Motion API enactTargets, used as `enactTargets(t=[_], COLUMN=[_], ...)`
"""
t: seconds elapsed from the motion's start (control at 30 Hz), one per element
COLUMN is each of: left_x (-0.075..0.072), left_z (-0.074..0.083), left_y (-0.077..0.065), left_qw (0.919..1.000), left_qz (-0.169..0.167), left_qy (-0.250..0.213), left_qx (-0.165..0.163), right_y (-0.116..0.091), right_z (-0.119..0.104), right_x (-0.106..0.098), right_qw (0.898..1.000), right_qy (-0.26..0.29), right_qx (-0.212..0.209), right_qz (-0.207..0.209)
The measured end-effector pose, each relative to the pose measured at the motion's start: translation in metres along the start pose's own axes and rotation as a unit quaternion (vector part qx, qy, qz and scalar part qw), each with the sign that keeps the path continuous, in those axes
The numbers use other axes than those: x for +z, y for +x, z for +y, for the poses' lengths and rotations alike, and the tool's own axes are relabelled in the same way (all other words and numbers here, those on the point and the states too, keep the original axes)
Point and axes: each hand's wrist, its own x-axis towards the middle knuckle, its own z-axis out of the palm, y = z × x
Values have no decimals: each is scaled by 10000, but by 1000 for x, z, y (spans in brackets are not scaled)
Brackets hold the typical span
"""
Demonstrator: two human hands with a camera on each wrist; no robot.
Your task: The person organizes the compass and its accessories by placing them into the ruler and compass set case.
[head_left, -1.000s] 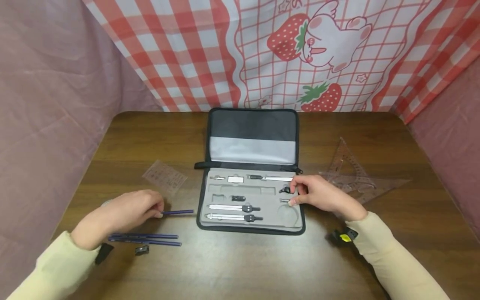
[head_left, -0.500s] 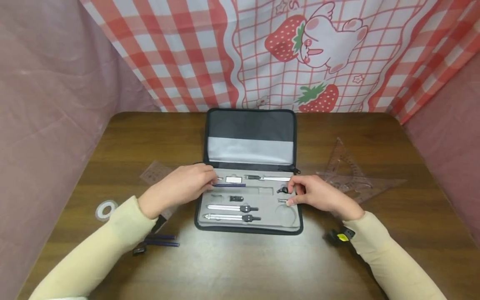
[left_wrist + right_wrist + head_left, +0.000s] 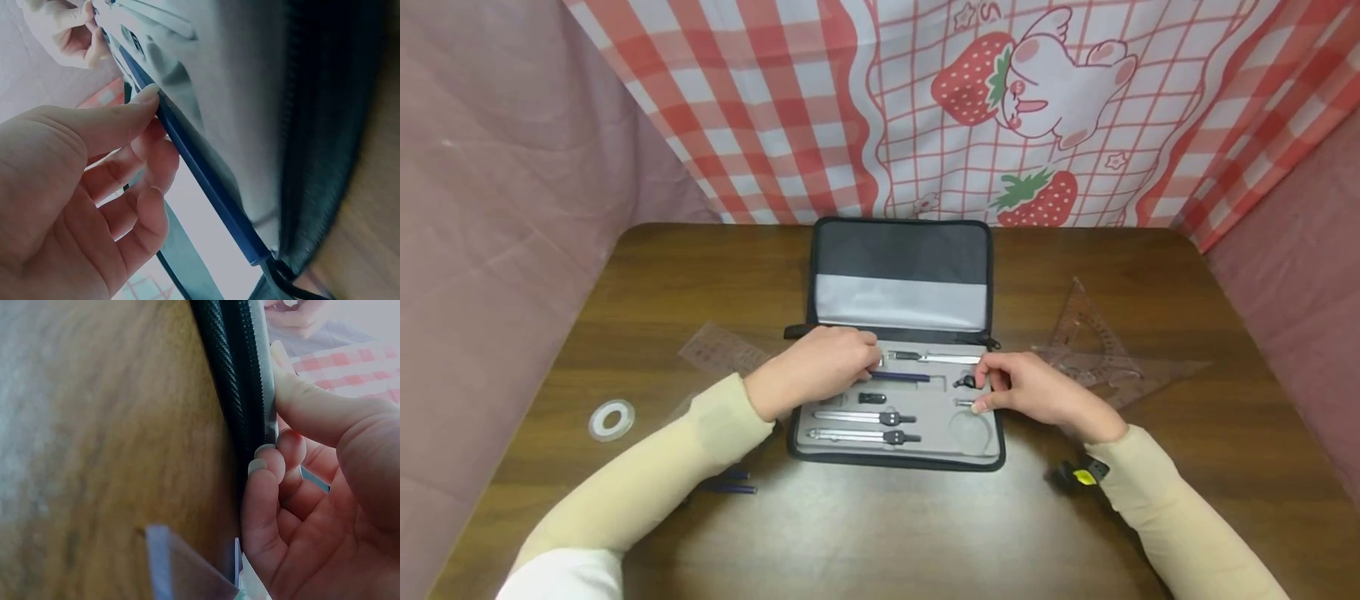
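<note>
An open zip-up geometry set case point(image 3: 910, 462) lies on the table with its grey tray facing up. My left hand point(image 3: 820, 367) reaches over the tray and pinches a dark blue pencil point(image 3: 901, 377) between thumb and fingers. The pencil lies lengthwise along the long slot of the tray, its left part hidden by the hand. In the left wrist view, the six-sided pencil point(image 3: 200, 169) runs close along the grey tray. My right hand point(image 3: 1037, 387) holds the case's right edge, thumb beside a small metal part point(image 3: 964, 402) and index finger near a small black part point(image 3: 966, 381).
Two compasses point(image 3: 865, 417) and a black sharpener-like piece point(image 3: 872, 398) sit in the tray. Clear set squares point(image 3: 1097, 358) lie to the right. On the left are a stencil point(image 3: 718, 348), a round protractor-like ring point(image 3: 601, 432) and more blue pencils point(image 3: 737, 489) under the sleeve.
My left hand has carried the pencil from the table at left up and rightward into the tray's long slot. My right hand has stayed at the case's right edge.
</note>
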Motion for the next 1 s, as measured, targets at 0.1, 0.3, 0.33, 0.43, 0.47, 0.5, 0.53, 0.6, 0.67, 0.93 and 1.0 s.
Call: enactTargets(t=[0.1,0.3,0.33,0.43,0.47,0.5,0.53,0.6,0.67,0.93,1.0], left_x=[2,5,5,6,6,7,7,7,7,8,7], left_z=[2,4,4,4,4,4,4,4,5,2,0], left_y=[5,13,14,16,16,17,17,17,18,18,18], left_qw=[10000,9995,9995,9996,9996,9996,9995,9993,9991,9988,9982], left_qz=[-3,-1,-7,-45,-62,-81,-94,-102,-101,-271,-335], left_qy=[-92,-320,-319,-294,-289,-283,-298,-364,-413,-397,-482], left_qx=[-14,48,47,17,0,-15,-24,-27,-30,-94,-94], right_y=[0,0,0,0,0,0,0,-2,-2,29,37], right_z=[1,1,1,0,-1,-1,-3,-7,-13,-30,-32], right_x=[0,1,1,0,0,-1,-2,-5,-8,2,7], right_qw=[10000,10000,10000,10000,10000,9999,9997,9981,9943,9875,9869], right_qy=[-7,4,5,-20,-51,-119,-230,-569,-968,-1221,-1379], right_qx=[18,10,8,27,29,12,-27,-178,-412,-948,-749], right_qz=[-2,-25,-19,-17,-29,-53,-89,-156,-189,308,381])
